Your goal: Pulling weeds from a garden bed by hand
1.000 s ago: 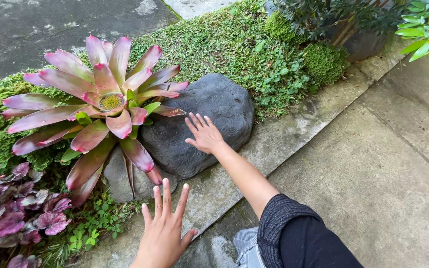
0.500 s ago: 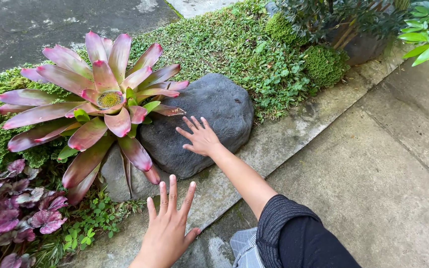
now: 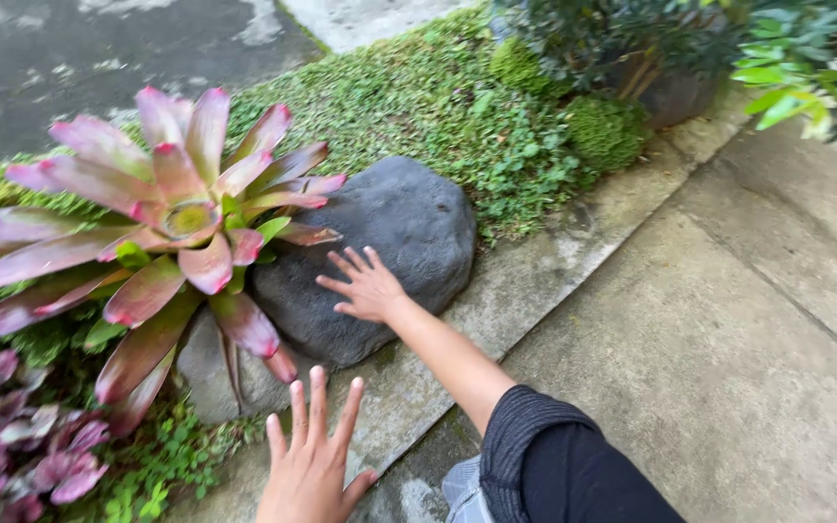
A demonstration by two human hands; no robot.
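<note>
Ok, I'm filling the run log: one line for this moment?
right hand: open, flat on dark rock | left hand: open, over concrete edging | pink bromeliad beside rock

pink and green bromeliad [image 3: 171, 228] seen at left | purple-leaved plant [image 3: 21, 450] seen at bottom left | low green ground cover [image 3: 418, 92] spread across the bed | round moss clump [image 3: 604, 131] seen near a dark pot [image 3: 675, 92] | grey concrete path [image 3: 728, 320] laid at right | dark wet pavement [image 3: 70, 53] seen at top left

No packages, labels, signs or screens anywhere in view.
</note>
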